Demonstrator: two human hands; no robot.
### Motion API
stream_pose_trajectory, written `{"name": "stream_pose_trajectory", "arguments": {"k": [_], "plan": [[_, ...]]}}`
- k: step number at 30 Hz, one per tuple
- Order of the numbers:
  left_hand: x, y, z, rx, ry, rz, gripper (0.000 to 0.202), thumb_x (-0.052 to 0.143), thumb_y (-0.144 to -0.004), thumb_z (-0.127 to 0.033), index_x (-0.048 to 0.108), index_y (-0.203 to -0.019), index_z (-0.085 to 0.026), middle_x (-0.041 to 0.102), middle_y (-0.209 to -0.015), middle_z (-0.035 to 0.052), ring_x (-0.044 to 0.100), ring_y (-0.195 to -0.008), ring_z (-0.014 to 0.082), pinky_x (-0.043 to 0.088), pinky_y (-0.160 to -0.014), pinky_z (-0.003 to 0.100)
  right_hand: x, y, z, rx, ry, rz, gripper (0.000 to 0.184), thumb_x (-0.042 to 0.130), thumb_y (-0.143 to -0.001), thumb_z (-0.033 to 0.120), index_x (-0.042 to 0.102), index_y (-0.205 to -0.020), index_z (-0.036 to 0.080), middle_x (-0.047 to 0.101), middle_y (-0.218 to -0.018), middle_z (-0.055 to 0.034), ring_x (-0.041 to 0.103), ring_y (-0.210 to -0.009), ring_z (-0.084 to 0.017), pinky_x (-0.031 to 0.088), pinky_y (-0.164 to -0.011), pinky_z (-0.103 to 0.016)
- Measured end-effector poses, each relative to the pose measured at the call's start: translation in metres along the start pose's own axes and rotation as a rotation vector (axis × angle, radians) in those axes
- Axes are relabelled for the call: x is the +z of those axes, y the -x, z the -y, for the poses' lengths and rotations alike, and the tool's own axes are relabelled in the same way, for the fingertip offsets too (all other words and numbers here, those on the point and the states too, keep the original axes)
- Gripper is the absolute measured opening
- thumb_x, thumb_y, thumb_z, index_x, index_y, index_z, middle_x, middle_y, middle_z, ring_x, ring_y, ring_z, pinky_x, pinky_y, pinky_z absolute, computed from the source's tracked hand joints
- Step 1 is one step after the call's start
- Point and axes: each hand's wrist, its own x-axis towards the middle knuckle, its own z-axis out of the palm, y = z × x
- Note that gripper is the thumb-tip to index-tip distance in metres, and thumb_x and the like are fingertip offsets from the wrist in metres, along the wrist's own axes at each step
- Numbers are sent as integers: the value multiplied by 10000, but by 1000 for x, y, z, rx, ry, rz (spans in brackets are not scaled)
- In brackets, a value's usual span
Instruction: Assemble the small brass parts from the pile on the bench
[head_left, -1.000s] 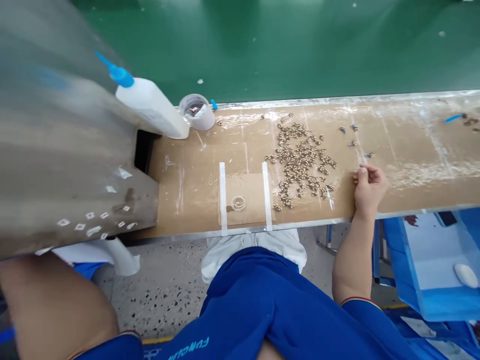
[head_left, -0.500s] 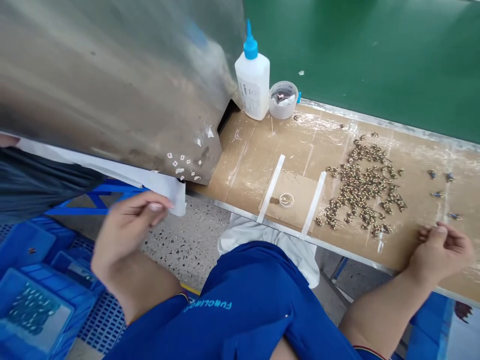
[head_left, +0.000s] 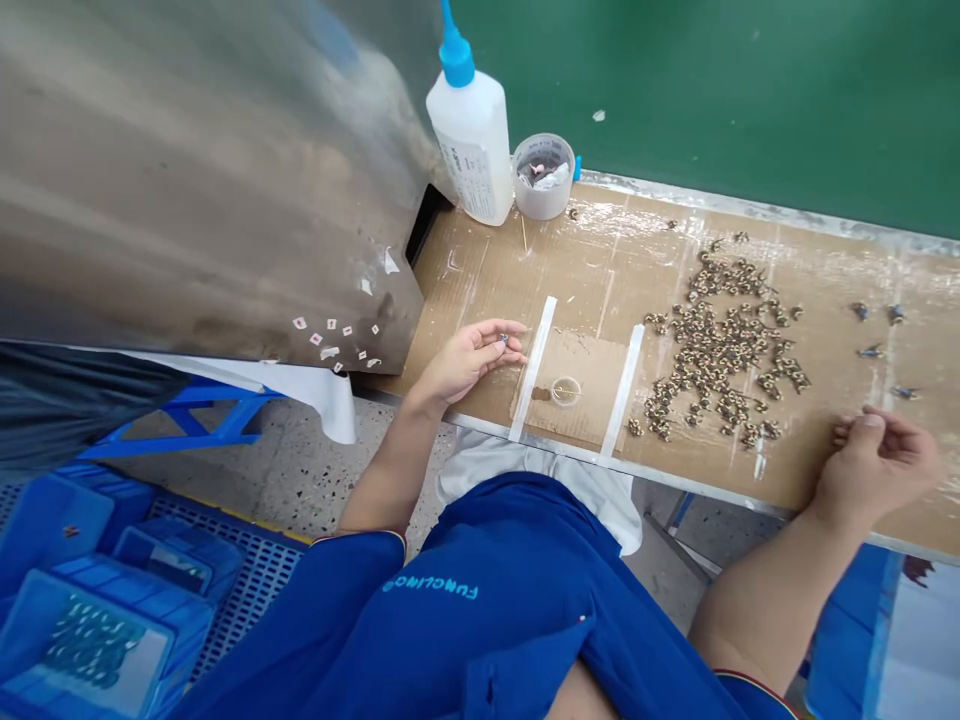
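- We see the left hand (head_left: 466,360) resting on the counter (head_left: 480,285), just left of the nearer white tape strip (head_left: 534,365).
- Its fingers are drawn narrow, and the thumb and forefinger pinch a small part (head_left: 502,340) with a bluish-grey glint. The part is too small for us to name more closely.
- That small part sits at the fingertips just above the counter, close beside the left tape strip.
- Between that strip and a second tape strip (head_left: 622,390) lies a taped-down cardboard patch (head_left: 581,365). It carries a small clear ring (head_left: 565,390) near its front edge.
- The right hand (head_left: 874,465) rests at the front edge of the counter, well apart from the left hand. Its fingers are curled in under the thumb, and we cannot tell whether anything lies inside them.
- Between the two hands, right of the second strip, we find a loose pile of brass pieces (head_left: 720,345) spread over the counter.
- A few dark little pieces (head_left: 874,350) lie scattered beyond the pile, above the right hand.
- At the back left corner a white glue bottle (head_left: 472,140) with a blue nozzle stands upright. A clear plastic cup (head_left: 544,178) is just beside it.
- A metal cover (head_left: 187,170) with small stickers near its lower corner rises left of the counter.
- A green belt (head_left: 712,90) runs behind the counter.
- Blue crates (head_left: 75,620) stand on the floor at the lower left.
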Motion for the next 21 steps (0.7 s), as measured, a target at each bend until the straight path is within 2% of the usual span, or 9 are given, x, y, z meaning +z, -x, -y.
{"name": "stream_pose_trajectory", "arguments": {"k": [2,5,10,17,21], "plan": [[3,-5,2,39,-45,5,257,703,-907,-178,694,-1153,-105,734,-934,58,747,-823,117,639,-913,282,0,-2,-2,6,15,7,257,518,-498,485,551,-652,281,546,-523,-10,499,-479,-192,400,-500,-367],[10,-7,2,95,-99,12,396,780,-883,-286,683,-1221,-103,768,-943,76,771,-845,150,658,-903,308,-4,-2,-4,-6,25,39,252,542,-537,485,555,-676,275,558,-559,-15,516,-502,-196,427,-525,-381],[17,-4,1,117,-166,15,432,782,-887,-467,716,-1130,-116,786,-904,81,784,-800,173,675,-815,306,-14,5,3,-40,101,180,134,567,-748,436,520,-729,311,580,-661,-24,627,-636,-270,529,-601,-455],[22,2,5,187,-182,74,370,788,-890,-434,635,-1050,-137,795,-971,99,788,-945,192,651,-928,340,-13,7,6,-45,146,168,159,523,-762,479,503,-751,322,566,-656,-21,700,-710,-313,588,-659,-513],[26,5,6,197,-191,80,308,730,-941,-421,572,-1000,-163,798,-978,101,788,-983,206,647,-920,352,-13,7,5,-40,134,171,165,538,-766,476,488,-733,323,580,-664,-27,695,-712,-313,584,-661,-515]]}}
